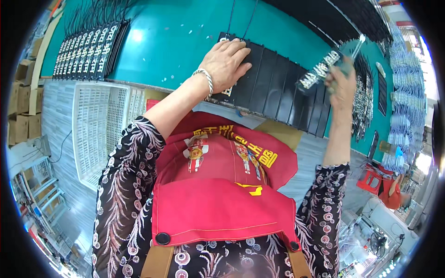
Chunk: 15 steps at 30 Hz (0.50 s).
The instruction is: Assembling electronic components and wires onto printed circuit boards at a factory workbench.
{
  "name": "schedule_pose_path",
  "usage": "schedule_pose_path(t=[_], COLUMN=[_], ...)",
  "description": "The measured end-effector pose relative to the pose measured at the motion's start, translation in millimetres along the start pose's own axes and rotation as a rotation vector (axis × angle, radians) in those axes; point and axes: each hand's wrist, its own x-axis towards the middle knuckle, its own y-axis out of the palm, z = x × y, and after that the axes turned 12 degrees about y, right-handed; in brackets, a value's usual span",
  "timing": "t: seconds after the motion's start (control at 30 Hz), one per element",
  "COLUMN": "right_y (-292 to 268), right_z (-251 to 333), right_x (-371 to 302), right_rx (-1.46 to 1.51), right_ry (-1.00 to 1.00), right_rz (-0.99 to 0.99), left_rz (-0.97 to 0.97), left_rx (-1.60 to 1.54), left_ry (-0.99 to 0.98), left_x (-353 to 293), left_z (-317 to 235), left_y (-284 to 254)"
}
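Note:
My left hand [225, 63], a silver bracelet on its wrist, lies flat with fingers spread on a row of overlapping black rectangular panels [278, 85] on a teal table [176, 41]. My right hand [342, 85] is raised over the right end of that row. It grips one black panel with white markings [320, 70] together with a slim tool with a light handle [357, 46]. A red apron covers my front below.
Another row of black panels with white markings [88, 48] lies at the table's far left. A white plastic crate [99, 125] stands on the floor left of me. Cardboard boxes [23, 102] are stacked at the left edge. Bundles of bagged parts [403, 92] fill the right.

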Motion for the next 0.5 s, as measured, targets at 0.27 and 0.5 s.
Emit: schedule_pose_path(t=[0.27,0.5], right_y=[136,139], right_z=[-46,-53], right_x=[-44,-34], right_rx=[-0.131,-0.315], right_ry=[0.046,0.060], right_rz=[0.325,0.374], left_rz=[-0.100,-0.121], left_rx=[-0.068,-0.101], left_ry=[-0.021,-0.064], left_x=[-22,-26], left_z=[7,8], left_y=[4,9])
